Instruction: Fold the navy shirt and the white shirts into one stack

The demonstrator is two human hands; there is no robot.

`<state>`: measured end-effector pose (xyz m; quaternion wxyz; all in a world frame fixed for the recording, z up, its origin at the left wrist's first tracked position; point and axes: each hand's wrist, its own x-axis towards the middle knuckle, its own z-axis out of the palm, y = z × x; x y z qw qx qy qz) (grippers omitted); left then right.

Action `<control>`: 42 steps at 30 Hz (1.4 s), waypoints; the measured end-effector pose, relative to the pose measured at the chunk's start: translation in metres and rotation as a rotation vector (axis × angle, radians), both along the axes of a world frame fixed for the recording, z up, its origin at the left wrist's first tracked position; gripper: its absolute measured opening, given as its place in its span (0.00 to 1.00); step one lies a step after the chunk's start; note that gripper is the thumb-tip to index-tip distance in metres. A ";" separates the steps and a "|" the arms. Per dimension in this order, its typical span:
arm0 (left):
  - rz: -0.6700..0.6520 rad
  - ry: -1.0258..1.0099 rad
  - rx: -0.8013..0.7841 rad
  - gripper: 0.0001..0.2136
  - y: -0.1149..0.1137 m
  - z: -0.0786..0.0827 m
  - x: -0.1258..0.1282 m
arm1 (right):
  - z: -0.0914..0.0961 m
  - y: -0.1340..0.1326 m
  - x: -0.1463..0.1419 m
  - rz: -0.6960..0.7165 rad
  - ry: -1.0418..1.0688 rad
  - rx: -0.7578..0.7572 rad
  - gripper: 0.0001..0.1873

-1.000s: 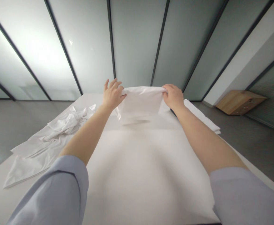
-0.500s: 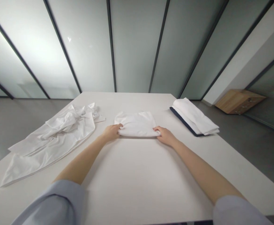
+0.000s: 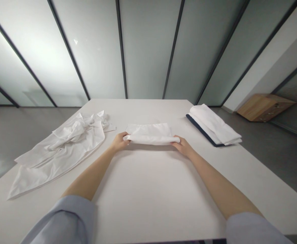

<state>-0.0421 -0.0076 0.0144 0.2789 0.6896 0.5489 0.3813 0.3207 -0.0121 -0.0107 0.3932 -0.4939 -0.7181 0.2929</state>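
In the middle of the table lies a folded white cloth garment point(image 3: 150, 130); its exact kind cannot be made out. Its near edge is lifted a little and curled over into a narrow band. My left hand point(image 3: 120, 141) pinches the left end of that band, thumb on top. At the right end my right hand point(image 3: 182, 145) grips the band the same way, with fingers partly hidden beneath it. The far part of the cloth rests flat on the tabletop.
A crumpled, shiny white garment point(image 3: 64, 145) spreads along the left side of the white table point(image 3: 150, 189). On the right, folded white cloth point(image 3: 214, 123) is stacked over a dark navy piece point(image 3: 201, 130). A wooden cabinet point(image 3: 262, 106) stands on the floor beyond, and frosted glass panels line the back.
Both hands have raised the cloth's near edge and turned it over away from me into a band. The hands have moved slightly apart. The view has shifted slightly.
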 end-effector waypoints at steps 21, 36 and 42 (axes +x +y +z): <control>0.065 -0.548 -0.104 0.41 0.008 -0.003 0.011 | -0.011 0.018 -0.016 -0.408 0.069 -0.064 0.14; 0.275 -0.168 0.155 0.16 0.017 -0.021 0.018 | -0.015 0.020 -0.019 -0.509 -0.154 -0.022 0.15; 0.346 0.177 0.267 0.16 0.012 -0.022 0.022 | -0.017 0.025 -0.024 -0.531 -0.414 0.082 0.18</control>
